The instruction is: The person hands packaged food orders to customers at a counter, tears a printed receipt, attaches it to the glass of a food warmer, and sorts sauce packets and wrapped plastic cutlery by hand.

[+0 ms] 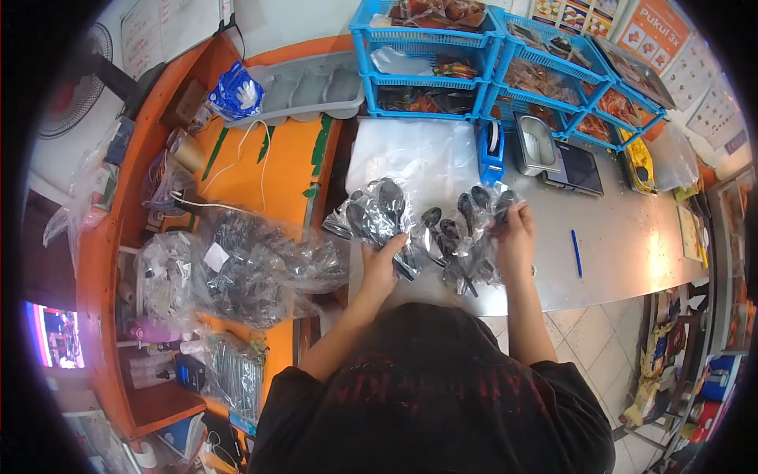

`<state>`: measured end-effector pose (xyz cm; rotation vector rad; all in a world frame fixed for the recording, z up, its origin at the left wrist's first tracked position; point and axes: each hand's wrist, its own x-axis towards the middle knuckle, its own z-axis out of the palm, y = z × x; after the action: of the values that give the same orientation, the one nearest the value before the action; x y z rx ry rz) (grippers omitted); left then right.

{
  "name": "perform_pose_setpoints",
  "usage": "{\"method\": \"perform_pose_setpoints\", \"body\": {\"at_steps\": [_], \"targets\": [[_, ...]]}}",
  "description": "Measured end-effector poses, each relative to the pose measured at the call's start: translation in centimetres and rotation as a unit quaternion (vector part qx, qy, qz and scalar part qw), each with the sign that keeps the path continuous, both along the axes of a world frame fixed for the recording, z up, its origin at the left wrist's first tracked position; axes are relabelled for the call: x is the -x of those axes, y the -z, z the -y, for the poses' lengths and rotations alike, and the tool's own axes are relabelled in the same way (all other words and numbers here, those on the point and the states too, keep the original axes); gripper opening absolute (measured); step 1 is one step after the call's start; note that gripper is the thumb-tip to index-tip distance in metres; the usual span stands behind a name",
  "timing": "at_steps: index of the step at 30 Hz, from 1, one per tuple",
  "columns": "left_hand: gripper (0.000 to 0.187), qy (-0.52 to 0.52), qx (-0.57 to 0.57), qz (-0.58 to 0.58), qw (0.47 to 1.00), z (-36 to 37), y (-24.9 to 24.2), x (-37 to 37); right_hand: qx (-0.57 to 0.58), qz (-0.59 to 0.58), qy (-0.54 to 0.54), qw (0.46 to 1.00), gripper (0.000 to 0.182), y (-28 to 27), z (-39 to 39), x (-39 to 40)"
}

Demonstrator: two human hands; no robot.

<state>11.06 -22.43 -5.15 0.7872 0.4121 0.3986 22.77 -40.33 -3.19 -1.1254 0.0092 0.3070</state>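
Black plastic spoons in clear wrappers lie in two groups at the near edge of the steel counter. My left hand [380, 267] has its thumb and fingers closed on the left bunch of wrapped spoons [374, 212]. At the right group of wrapped spoons [452, 235], my right hand [515, 238] pinches a wrapped spoon [505, 207] near its dark bowl. Behind both groups are flat clear plastic bags [422, 146]. To the left, a large clear bag [253, 265] of dark wrapped items rests on the orange surface.
Blue stacked baskets [426, 75] stand at the back, with a blue tape dispenser [491, 154], a metal container [538, 146] and a dark scale [575, 167] nearby. A blue pen [577, 253] lies on the counter [624, 229] at right. A grey divided tray [304, 85] is at back left.
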Motion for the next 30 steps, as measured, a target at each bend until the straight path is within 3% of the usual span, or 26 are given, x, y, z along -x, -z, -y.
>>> {"method": "perform_pose_setpoints", "body": {"at_steps": [2, 4, 7, 9, 13, 15, 21, 23, 25, 27, 28, 29, 30], "targets": [[0.032, 0.011, -0.011, 0.007, 1.0, -0.5, 0.5, 0.2, 0.067, 0.008, 0.043, 0.997, 0.024, 0.5, 0.3, -0.7], [0.033, 0.021, -0.023, 0.004, 1.0, 0.1, 0.2, 0.2, 0.203, 0.182, 0.069, 0.959, 0.023, 0.9, -0.4, -0.6], [0.04, 0.04, -0.094, 0.012, 0.995, 1.0, -0.6, -0.2, 0.383, 0.422, 0.096, 0.816, 0.024, 1.1, -2.6, 0.3], [0.039, 0.086, -0.181, 0.029, 0.979, 1.1, -0.6, -0.2, 0.206, 0.245, -0.136, 0.938, 0.021, -0.1, -4.5, 3.3], [0.034, 0.046, -0.055, 0.046, 0.996, 1.2, -0.7, 0.2, 0.22, 0.137, -0.167, 0.951, 0.013, -1.2, -5.0, 4.1], [0.031, 0.049, 0.009, 0.042, 0.998, 0.8, -1.6, 0.1, 0.067, 0.053, -0.167, 0.982, 0.018, -0.9, -4.7, 3.7], [0.035, 0.025, -0.01, 0.04, 0.999, 0.5, -1.2, -0.1, -0.017, 0.011, -0.159, 0.987, 0.018, -0.1, -2.8, 2.3], [0.036, 0.014, -0.042, 0.043, 0.998, 0.6, -1.0, -0.2, -0.099, -0.071, -0.106, 0.987, 0.016, -2.1, -3.4, 2.9], [0.035, 0.019, -0.043, 0.049, 0.998, 0.8, -1.6, -0.1, -0.104, -0.12, -0.033, 0.987, 0.018, -1.5, -3.5, 2.3], [0.034, 0.029, -0.052, 0.045, 0.997, 1.1, -2.0, 0.2, -0.372, -0.092, -0.234, 0.894, 0.022, 1.3, -1.6, 0.8], [0.034, 0.034, -0.055, 0.038, 0.997, 0.9, -1.6, 0.3, -0.285, -0.106, -0.2, 0.932, 0.025, 1.7, -1.0, 0.4], [0.034, 0.037, -0.061, 0.03, 0.997, 0.7, -1.2, 0.3, -0.285, -0.105, -0.198, 0.932, 0.025, 1.9, -0.5, 0.1], [0.034, 0.037, -0.062, 0.03, 0.997, 0.6, -1.3, 0.2, -0.143, -0.097, -0.139, 0.975, 0.024, 1.7, -0.1, -0.2]]}}
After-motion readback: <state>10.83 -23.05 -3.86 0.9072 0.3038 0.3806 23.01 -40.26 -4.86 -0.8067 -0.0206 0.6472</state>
